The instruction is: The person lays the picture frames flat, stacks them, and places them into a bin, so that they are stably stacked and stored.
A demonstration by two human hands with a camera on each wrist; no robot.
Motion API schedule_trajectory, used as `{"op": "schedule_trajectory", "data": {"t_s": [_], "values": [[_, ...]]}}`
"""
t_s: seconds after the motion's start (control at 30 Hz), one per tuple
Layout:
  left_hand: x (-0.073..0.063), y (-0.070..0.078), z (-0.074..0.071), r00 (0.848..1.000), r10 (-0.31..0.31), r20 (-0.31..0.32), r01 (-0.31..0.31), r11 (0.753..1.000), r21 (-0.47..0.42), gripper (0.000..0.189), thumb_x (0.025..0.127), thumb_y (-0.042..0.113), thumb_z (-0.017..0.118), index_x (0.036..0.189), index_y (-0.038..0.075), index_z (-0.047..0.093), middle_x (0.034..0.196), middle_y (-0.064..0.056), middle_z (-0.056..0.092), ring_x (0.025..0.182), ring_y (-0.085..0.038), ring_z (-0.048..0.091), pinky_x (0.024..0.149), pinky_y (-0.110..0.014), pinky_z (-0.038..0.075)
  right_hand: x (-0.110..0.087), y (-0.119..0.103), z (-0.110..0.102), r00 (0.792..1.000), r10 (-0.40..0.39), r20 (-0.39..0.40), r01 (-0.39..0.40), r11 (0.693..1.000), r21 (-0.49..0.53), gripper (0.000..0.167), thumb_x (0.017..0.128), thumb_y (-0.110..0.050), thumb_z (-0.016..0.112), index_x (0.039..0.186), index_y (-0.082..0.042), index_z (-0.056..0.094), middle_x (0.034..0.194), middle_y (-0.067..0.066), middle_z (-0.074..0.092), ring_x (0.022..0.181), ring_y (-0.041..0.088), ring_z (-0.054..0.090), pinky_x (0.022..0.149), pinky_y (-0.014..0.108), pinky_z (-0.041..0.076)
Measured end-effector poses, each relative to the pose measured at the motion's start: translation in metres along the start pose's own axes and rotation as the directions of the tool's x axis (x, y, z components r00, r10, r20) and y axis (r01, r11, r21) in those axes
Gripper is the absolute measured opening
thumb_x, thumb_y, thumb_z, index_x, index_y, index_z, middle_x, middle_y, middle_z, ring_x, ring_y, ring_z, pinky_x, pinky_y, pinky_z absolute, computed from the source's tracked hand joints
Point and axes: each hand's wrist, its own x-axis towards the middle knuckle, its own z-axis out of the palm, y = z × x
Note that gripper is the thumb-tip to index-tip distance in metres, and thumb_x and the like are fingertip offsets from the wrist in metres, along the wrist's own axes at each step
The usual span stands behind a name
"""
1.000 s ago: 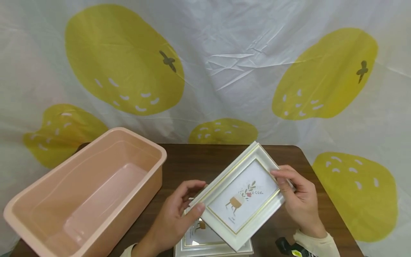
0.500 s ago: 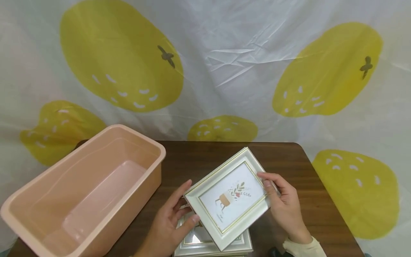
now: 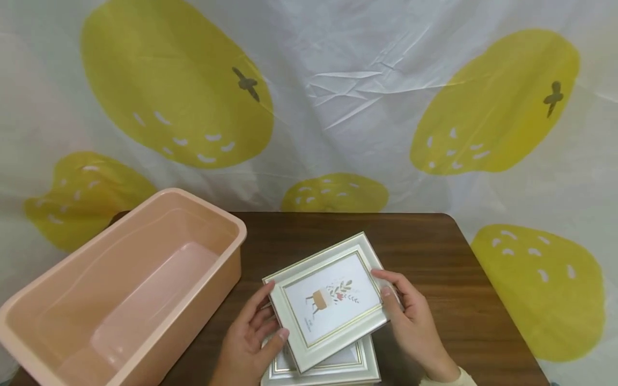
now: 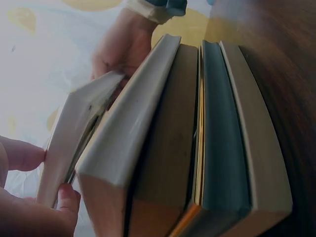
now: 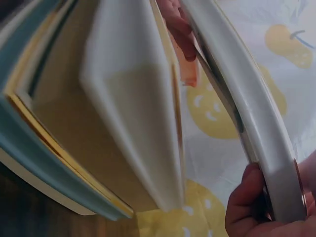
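Note:
A white picture frame [image 3: 333, 300] with thin gold lines and a flower-pot print is held tilted in both hands, a little above a stack. My left hand [image 3: 248, 332] pinches its left edge, thumb in front and fingers spread along the edge and behind. On the opposite edge, my right hand [image 3: 415, 319] grips with thumb in front and fingers partly hidden behind. Beneath lies a stack of picture frames [image 3: 372, 370], partly covered by the held one. From the side, the left wrist view shows the stack's white, blue-grey and beige edges [image 4: 224, 133], with a gap under the held frame.
A deep pink plastic bin [image 3: 232, 257] stands on the left of the dark wooden table [image 3: 463, 300]. Behind the table hangs a white cloth [image 3: 347, 128] printed with yellow fruit.
The held picture frame has come down and left, nearer the stack, and turned a little towards level. Both hands keep hold of it and moved along with it.

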Motion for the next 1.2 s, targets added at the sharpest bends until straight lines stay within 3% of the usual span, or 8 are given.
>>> {"op": "schedule_trajectory", "data": {"t_s": [0.17, 0.27, 0.4, 0.47, 0.6, 0.77, 1.03, 1.2], "values": [[-0.003, -0.001, -0.009, 1.0, -0.022, -0.011, 0.023, 0.999, 0.033, 0.077, 0.092, -0.012, 0.07, 0.161, 0.002, 0.037, 0.145, -0.033, 0.049, 0.123, -0.012, 0.067, 0.1, -0.029, 0.06, -0.007, 0.001, 0.0, 0.997, -0.044, 0.067, 0.045, 0.999, -0.006, 0.038, 0.105, 0.007, 0.057, 0.141, -0.005, 0.062, 0.139, 0.013, 0.066, 0.114, 0.006, 0.066, 0.089, 0.019, 0.059], [-0.003, -0.001, -0.013, 1.0, -0.016, -0.011, 0.017, 0.999, 0.05, 0.076, 0.092, -0.013, 0.07, 0.16, 0.001, 0.039, 0.145, -0.032, 0.05, 0.122, -0.011, 0.068, 0.098, -0.028, 0.06, -0.011, 0.001, -0.002, 0.995, -0.047, 0.083, 0.05, 0.998, -0.034, 0.04, 0.103, 0.005, 0.06, 0.141, -0.009, 0.063, 0.14, 0.012, 0.068, 0.109, 0.005, 0.068, 0.081, 0.018, 0.059], [-0.004, 0.0, -0.017, 1.0, 0.011, -0.016, -0.011, 0.999, 0.041, 0.074, 0.09, -0.017, 0.069, 0.157, -0.002, 0.042, 0.143, -0.024, 0.055, 0.118, -0.01, 0.069, 0.094, -0.025, 0.061, -0.016, 0.002, -0.004, 0.992, -0.061, 0.115, 0.069, 0.995, -0.07, 0.042, 0.101, 0.004, 0.064, 0.14, -0.01, 0.064, 0.113, 0.008, 0.073, 0.086, 0.006, 0.068, 0.063, 0.026, 0.059], [-0.005, 0.003, -0.019, 1.0, 0.023, -0.019, -0.022, 0.999, 0.039, 0.072, 0.09, -0.019, 0.068, 0.155, -0.004, 0.043, 0.14, -0.018, 0.059, 0.116, -0.01, 0.07, 0.091, -0.023, 0.061, -0.018, 0.002, -0.005, 0.988, -0.077, 0.133, 0.089, 0.992, -0.092, 0.043, 0.1, 0.005, 0.066, 0.14, -0.011, 0.064, 0.098, 0.003, 0.069, 0.079, 0.007, 0.066, 0.061, 0.027, 0.058], [-0.007, 0.007, -0.025, 0.998, -0.051, -0.034, 0.052, 0.998, 0.036, 0.068, 0.092, -0.014, 0.069, 0.155, 0.0, 0.047, 0.135, -0.007, 0.063, 0.11, -0.009, 0.07, 0.089, -0.023, 0.062, -0.024, 0.004, -0.007, 0.982, -0.098, 0.164, 0.12, 0.984, -0.132, 0.045, 0.097, 0.004, 0.07, 0.138, -0.013, 0.065, 0.084, -0.004, 0.058, 0.067, 0.004, 0.056, 0.053, 0.024, 0.05], [-0.011, 0.007, -0.031, 0.988, -0.149, -0.041, 0.152, 0.986, 0.068, 0.065, 0.094, -0.007, 0.07, 0.154, 0.0, 0.048, 0.142, 0.005, 0.06, 0.109, -0.007, 0.068, 0.092, -0.024, 0.061, -0.031, 0.007, -0.01, 0.965, -0.133, 0.224, 0.175, 0.968, -0.18, 0.044, 0.097, 0.003, 0.07, 0.137, -0.016, 0.065, 0.079, -0.01, 0.057, 0.064, 0.0, 0.053, 0.052, 0.021, 0.047], [-0.01, 0.012, -0.029, 0.972, -0.198, -0.123, 0.218, 0.96, 0.178, 0.056, 0.094, -0.003, 0.072, 0.148, 0.007, 0.06, 0.136, -0.012, 0.061, 0.099, -0.01, 0.066, 0.084, -0.022, 0.062, -0.041, 0.014, -0.009, 0.948, -0.11, 0.299, 0.167, 0.971, -0.171, 0.04, 0.1, 0.0, 0.068, 0.135, -0.017, 0.063, 0.078, -0.013, 0.063, 0.065, -0.004, 0.055, 0.05, 0.02, 0.048], [-0.01, 0.012, -0.026, 0.971, -0.174, -0.163, 0.211, 0.946, 0.247, 0.053, 0.092, -0.004, 0.075, 0.142, 0.012, 0.066, 0.128, -0.015, 0.066, 0.096, -0.012, 0.067, 0.081, -0.022, 0.062, -0.044, 0.022, -0.008, 0.935, -0.157, 0.317, 0.214, 0.965, -0.154, 0.04, 0.097, 0.003, 0.069, 0.134, -0.013, 0.062, 0.074, -0.011, 0.058, 0.063, -0.008, 0.046, 0.049, 0.016, 0.041]]}}
